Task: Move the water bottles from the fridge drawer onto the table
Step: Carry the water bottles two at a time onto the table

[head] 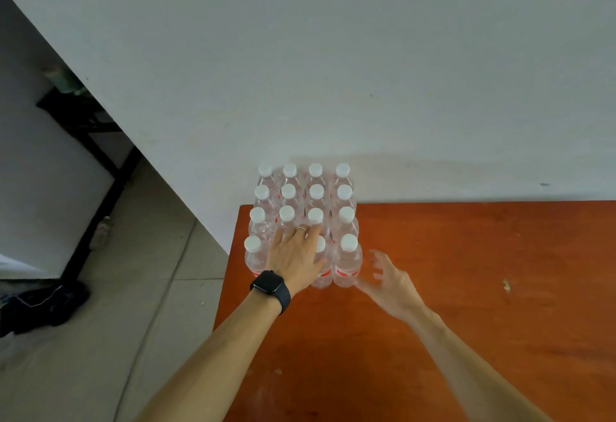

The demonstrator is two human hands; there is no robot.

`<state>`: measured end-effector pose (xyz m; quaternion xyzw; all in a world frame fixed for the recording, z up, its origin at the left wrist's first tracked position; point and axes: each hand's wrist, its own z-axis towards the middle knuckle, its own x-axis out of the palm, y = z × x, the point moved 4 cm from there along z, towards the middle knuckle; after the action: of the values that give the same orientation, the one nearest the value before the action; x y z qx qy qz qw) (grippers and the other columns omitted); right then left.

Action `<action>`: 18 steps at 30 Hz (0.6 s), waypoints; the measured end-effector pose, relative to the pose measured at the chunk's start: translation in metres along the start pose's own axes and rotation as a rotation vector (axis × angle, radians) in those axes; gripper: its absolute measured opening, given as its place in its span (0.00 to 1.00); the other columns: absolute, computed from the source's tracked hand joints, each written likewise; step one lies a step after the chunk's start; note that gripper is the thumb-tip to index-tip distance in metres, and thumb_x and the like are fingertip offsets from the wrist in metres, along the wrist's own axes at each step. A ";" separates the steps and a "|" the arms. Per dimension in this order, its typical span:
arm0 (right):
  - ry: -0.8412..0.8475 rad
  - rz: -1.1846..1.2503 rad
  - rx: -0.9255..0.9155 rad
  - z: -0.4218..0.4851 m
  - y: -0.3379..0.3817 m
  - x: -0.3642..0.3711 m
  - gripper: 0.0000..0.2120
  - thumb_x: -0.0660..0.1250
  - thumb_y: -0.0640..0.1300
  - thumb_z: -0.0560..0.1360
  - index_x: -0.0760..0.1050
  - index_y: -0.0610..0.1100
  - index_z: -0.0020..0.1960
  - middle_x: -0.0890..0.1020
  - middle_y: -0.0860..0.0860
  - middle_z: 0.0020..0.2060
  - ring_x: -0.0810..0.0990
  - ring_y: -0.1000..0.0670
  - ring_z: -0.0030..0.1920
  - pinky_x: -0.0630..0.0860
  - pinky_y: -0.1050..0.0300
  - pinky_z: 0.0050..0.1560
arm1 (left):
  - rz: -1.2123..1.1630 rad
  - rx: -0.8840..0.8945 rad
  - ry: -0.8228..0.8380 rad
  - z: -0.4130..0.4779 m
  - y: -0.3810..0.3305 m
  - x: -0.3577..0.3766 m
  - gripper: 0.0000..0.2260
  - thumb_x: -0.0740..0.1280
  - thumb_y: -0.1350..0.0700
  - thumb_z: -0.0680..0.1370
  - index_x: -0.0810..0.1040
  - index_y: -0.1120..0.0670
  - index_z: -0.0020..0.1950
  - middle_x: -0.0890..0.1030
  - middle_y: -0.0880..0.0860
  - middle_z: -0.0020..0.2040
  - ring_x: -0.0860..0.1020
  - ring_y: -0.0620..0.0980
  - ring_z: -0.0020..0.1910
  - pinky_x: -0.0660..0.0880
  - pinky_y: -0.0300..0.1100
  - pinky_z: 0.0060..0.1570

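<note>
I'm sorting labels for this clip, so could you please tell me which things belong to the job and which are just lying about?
Job: water bottles, table, left hand touching the bottles, right hand beside them.
Lying about: black stand, dark object on the floor, small scrap on the table.

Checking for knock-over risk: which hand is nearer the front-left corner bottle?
Left. The left hand rests on the neighbouring bottles right beside the front-left corner bottle. The right hand is off the block's opposite side, fingers spread, above the table.
</note>
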<state>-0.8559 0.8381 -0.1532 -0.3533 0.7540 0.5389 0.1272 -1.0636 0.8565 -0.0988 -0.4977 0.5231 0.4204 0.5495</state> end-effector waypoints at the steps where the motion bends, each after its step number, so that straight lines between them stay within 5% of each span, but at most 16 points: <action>1: -0.023 -0.018 -0.013 -0.009 -0.001 -0.007 0.39 0.70 0.62 0.74 0.58 0.51 0.79 0.70 0.50 0.74 0.73 0.48 0.70 0.76 0.49 0.65 | -0.003 0.016 -0.027 -0.002 -0.002 -0.003 0.24 0.63 0.41 0.79 0.66 0.50 0.72 0.79 0.52 0.64 0.76 0.54 0.64 0.70 0.54 0.67; 4: -0.114 -0.054 -0.035 -0.042 -0.003 -0.034 0.27 0.68 0.58 0.77 0.68 0.55 0.74 0.75 0.57 0.69 0.76 0.52 0.67 0.74 0.61 0.60 | -0.020 0.083 -0.070 -0.009 -0.019 -0.012 0.21 0.63 0.45 0.80 0.67 0.50 0.71 0.77 0.52 0.66 0.74 0.53 0.66 0.70 0.52 0.68; 6: -0.175 -0.064 -0.033 -0.069 -0.007 -0.052 0.22 0.66 0.58 0.79 0.71 0.56 0.72 0.77 0.58 0.65 0.84 0.60 0.49 0.75 0.70 0.44 | -0.052 0.153 -0.065 -0.013 -0.041 -0.016 0.20 0.63 0.45 0.81 0.67 0.50 0.71 0.77 0.51 0.67 0.73 0.52 0.67 0.68 0.52 0.69; 7: -0.211 -0.062 -0.032 -0.084 -0.010 -0.060 0.21 0.66 0.58 0.79 0.72 0.56 0.71 0.78 0.59 0.63 0.81 0.65 0.37 0.73 0.71 0.36 | -0.074 0.184 -0.053 -0.015 -0.054 -0.018 0.20 0.62 0.45 0.81 0.68 0.49 0.72 0.76 0.51 0.68 0.72 0.52 0.68 0.67 0.52 0.70; 9: -0.296 -0.052 -0.026 -0.115 -0.019 -0.078 0.19 0.65 0.58 0.80 0.73 0.57 0.70 0.79 0.58 0.63 0.75 0.70 0.29 0.69 0.72 0.32 | -0.106 0.249 -0.018 -0.020 -0.086 -0.017 0.21 0.61 0.45 0.82 0.67 0.49 0.74 0.73 0.51 0.72 0.69 0.52 0.72 0.64 0.53 0.73; 11: -0.367 -0.064 -0.016 -0.150 -0.028 -0.095 0.18 0.65 0.56 0.80 0.75 0.55 0.69 0.80 0.57 0.63 0.75 0.72 0.35 0.73 0.73 0.42 | -0.108 0.328 0.025 -0.027 -0.121 -0.014 0.22 0.60 0.44 0.82 0.66 0.48 0.75 0.70 0.49 0.74 0.65 0.50 0.74 0.59 0.55 0.75; 14: -0.502 -0.131 0.005 -0.202 -0.051 -0.118 0.18 0.66 0.55 0.79 0.77 0.53 0.68 0.77 0.58 0.65 0.79 0.60 0.58 0.74 0.57 0.64 | -0.090 0.459 0.080 -0.038 -0.180 -0.010 0.24 0.59 0.44 0.83 0.64 0.48 0.78 0.67 0.49 0.76 0.61 0.50 0.77 0.53 0.56 0.77; 18: -0.681 -0.215 0.163 -0.289 -0.095 -0.149 0.17 0.64 0.56 0.80 0.75 0.57 0.68 0.75 0.58 0.69 0.69 0.51 0.73 0.67 0.48 0.73 | -0.062 0.640 0.103 -0.062 -0.279 -0.014 0.25 0.58 0.42 0.82 0.63 0.48 0.78 0.66 0.50 0.77 0.60 0.51 0.77 0.51 0.56 0.77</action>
<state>-0.6308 0.6202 -0.0248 -0.2193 0.6675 0.5474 0.4547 -0.8007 0.7535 -0.0528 -0.3360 0.6403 0.1920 0.6635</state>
